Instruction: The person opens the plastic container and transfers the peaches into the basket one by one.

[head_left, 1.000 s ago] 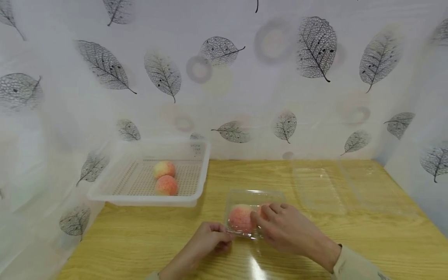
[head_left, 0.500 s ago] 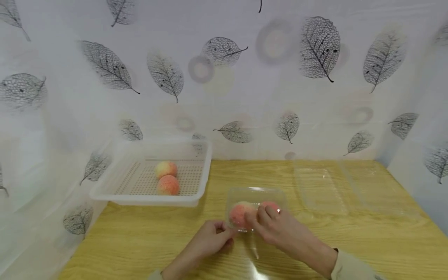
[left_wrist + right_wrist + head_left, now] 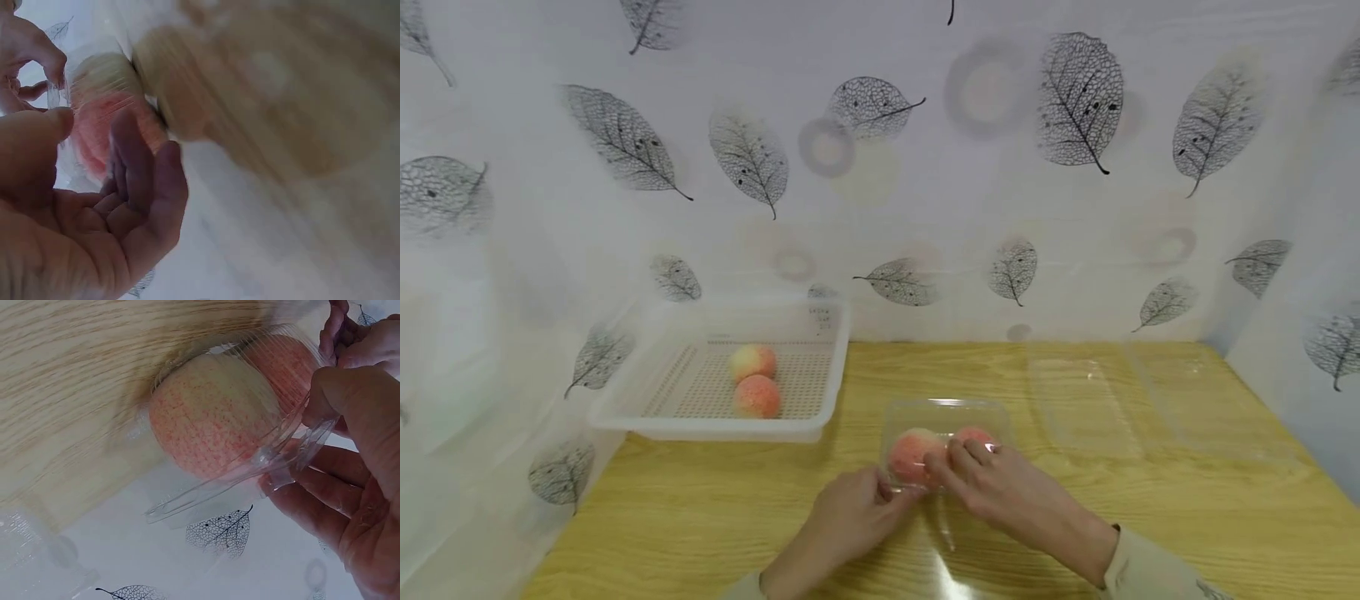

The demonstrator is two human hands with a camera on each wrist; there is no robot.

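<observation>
In the head view a clear plastic clamshell box (image 3: pixel 951 403) lies near the front middle of the wooden table. Two peaches, the left one (image 3: pixel 913 457) and the right one (image 3: pixel 973 437), show through it side by side. My left hand (image 3: pixel 853 512) pinches the box's near edge by the left corner, thumb on top, other fingers curled below. With thumb and fingers my right hand (image 3: pixel 1015 500) grips the same edge further right, partly covering the right peach. The right wrist view shows the layered plastic rim (image 3: pixel 206 500) between that hand's thumb and fingers.
A white perforated basket (image 3: pixel 715 429) stands at the back left, holding two more peaches, one (image 3: pixel 752 363) behind the other (image 3: pixel 757 397). At the back right lie clear plastic containers (image 3: pixel 1078 408). A leaf-patterned curtain (image 3: pixel 940 192) borders the table's back and sides.
The box has shifted slightly away from the person, its near edge now further back. My left hand has slid right along that edge; my right hand has moved slightly down and left.
</observation>
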